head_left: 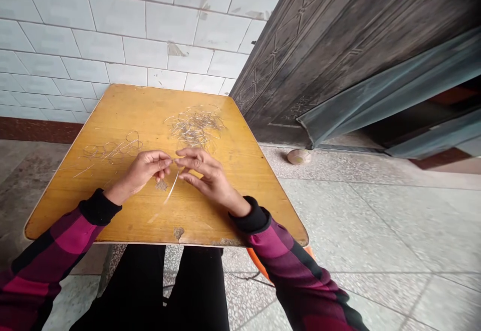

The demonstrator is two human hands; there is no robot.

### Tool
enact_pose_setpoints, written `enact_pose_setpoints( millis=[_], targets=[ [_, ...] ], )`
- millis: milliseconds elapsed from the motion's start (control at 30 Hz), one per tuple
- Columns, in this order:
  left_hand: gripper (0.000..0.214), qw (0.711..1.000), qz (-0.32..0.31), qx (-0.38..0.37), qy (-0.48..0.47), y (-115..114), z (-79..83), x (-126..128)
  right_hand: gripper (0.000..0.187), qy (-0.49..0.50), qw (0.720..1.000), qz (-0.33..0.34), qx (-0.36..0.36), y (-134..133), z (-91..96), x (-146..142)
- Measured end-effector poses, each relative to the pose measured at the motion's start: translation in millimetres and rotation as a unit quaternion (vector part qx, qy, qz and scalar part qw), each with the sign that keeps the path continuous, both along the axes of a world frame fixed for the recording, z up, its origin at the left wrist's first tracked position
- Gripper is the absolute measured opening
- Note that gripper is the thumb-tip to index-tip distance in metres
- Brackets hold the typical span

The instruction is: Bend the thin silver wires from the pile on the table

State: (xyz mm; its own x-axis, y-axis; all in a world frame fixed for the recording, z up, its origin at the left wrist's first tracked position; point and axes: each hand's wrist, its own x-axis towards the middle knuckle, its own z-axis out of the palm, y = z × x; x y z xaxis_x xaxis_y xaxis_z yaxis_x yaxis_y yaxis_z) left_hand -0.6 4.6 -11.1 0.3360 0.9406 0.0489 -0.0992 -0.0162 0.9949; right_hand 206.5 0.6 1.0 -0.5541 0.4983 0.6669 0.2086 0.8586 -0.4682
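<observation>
Over the middle of the tabletop, my left hand (148,169) is closed, its thumb and forefinger pinching a thin piece of wire. A pale, shiny strand (172,188) of this wire hangs down toward me below the fingertips, blurred at its lower end. Close against the left fingertips is my right hand (203,173), its fingers apart and the thumb held lower; its fingertips are at the wire. Beyond the right hand lies a tangled heap of thin metal wires (197,126). Looser, looped wires (112,149) lie beyond my left hand.
The yellow wooden table (139,220) has chipped patches along its front edge. It stands against a white tiled wall (108,15). A dark carved door (296,55) and a grey-blue curtain (345,105) are at right. A roundish ball (299,156) rests on the floor.
</observation>
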Motion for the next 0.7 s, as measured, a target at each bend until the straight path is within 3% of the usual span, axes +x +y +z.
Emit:
enact_pose_setpoints(
  millis=[100,200,333,467,533,700],
  targets=[
    [0.029,0.998,-0.049,-0.029,-0.008,-0.5,-7.1,5.5,0.021,0.000,0.998,0.062,0.005,-3.8,1.1,-0.6],
    [0.028,0.995,-0.077,-0.035,0.044,0.2,-6.0,4.4,0.019,-0.032,0.995,0.091,-0.019,-2.3,1.5,5.0],
    [0.022,0.992,-0.068,-0.005,0.107,2.0,9.7,-8.6,0.020,-0.106,0.990,0.070,-0.066,-1.0,2.6,13.2],
    [0.019,0.968,-0.197,-0.008,0.153,-0.1,25.2,-22.0,0.018,-0.147,0.984,0.040,-0.089,-1.1,3.6,15.6],
    [0.015,0.955,-0.239,-0.022,0.174,-1.9,27.1,-24.4,0.017,-0.154,0.982,0.034,-0.105,-1.5,4.5,15.1],
    [0.014,0.948,-0.257,-0.070,0.176,-4.1,19.4,-20.1,0.015,-0.130,0.973,0.026,-0.191,-0.5,1.7,13.1]
  ],
)
